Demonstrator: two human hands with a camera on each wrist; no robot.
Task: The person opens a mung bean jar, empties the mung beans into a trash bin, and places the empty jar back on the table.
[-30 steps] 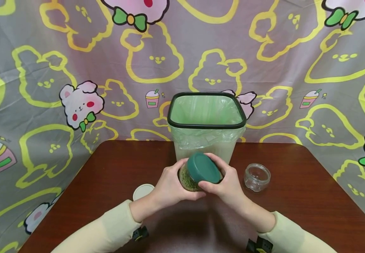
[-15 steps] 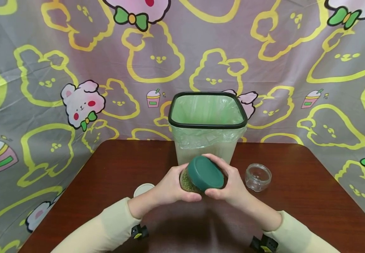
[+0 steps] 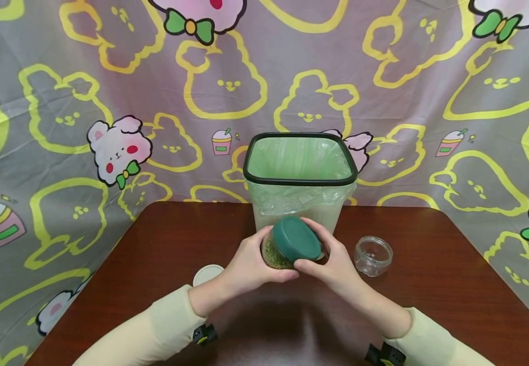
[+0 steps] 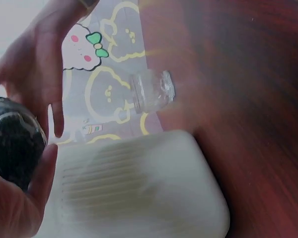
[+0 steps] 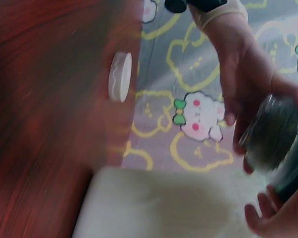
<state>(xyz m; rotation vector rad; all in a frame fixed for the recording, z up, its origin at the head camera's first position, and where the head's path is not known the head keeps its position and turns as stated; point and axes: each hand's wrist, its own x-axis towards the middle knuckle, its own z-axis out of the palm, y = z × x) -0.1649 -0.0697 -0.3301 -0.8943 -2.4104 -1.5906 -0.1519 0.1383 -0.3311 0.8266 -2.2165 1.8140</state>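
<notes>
In the head view, a glass jar [image 3: 273, 254] of small green beans with a dark green lid [image 3: 297, 238] is held tilted above the table. My left hand [image 3: 251, 262] grips the glass body, fingers behind and thumb below. Curled round the lid's edge, my right hand [image 3: 333, 262] has its thumb at the front. The right wrist view shows the glass body [image 5: 272, 133] in the left hand [image 5: 246, 67] and the lid [image 5: 294, 168] beside the right fingers. In the left wrist view, the jar looks dark and is cut off by the frame.
Behind the hands stands a bin [image 3: 301, 182] lined with a pale green bag. To the right is a clear, lidless glass jar [image 3: 373, 256]. A white round lid [image 3: 207, 273] lies left, partly behind the left forearm. A patterned cloth [image 3: 228, 86] hangs behind the brown table [image 3: 168, 244].
Both hands keep their hold on the jar and lid. They dipped slightly and moved right, then rose a little again. The lid's tilt shifted slightly; the other things stayed in place.
</notes>
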